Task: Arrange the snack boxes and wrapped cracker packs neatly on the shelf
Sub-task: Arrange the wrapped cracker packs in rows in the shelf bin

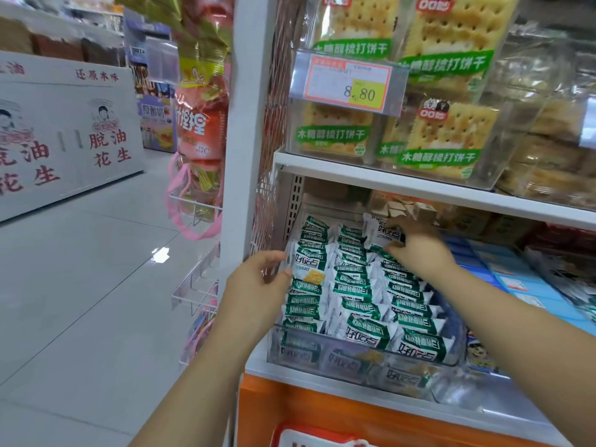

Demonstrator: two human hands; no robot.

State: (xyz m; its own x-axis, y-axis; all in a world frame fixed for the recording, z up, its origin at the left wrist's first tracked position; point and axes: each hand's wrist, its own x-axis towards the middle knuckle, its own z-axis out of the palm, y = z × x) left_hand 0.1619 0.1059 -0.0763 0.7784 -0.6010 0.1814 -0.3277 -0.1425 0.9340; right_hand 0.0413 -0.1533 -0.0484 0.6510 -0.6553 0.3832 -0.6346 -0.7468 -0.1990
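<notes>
Several green-and-white wrapped cracker packs [358,285] fill a clear plastic bin [354,359] on the lower shelf. My left hand [258,279] is at the bin's left side, thumb and fingers pinching one upright pack [308,262] in the left row. My right hand [416,246] reaches to the back of the bin and grips a white-and-green pack [375,229] lifted above the others. Bigger soda cracker packs [448,137] with green labels stand in clear bins on the shelf above.
A price tag [350,83] reading 8.80 hangs on the upper bin. Blue boxes [503,272] lie right of the bin. The white shelf upright [245,130] stands left, with hanging orange snack bags [201,124]. Open tiled aisle floor [80,269] lies to the left.
</notes>
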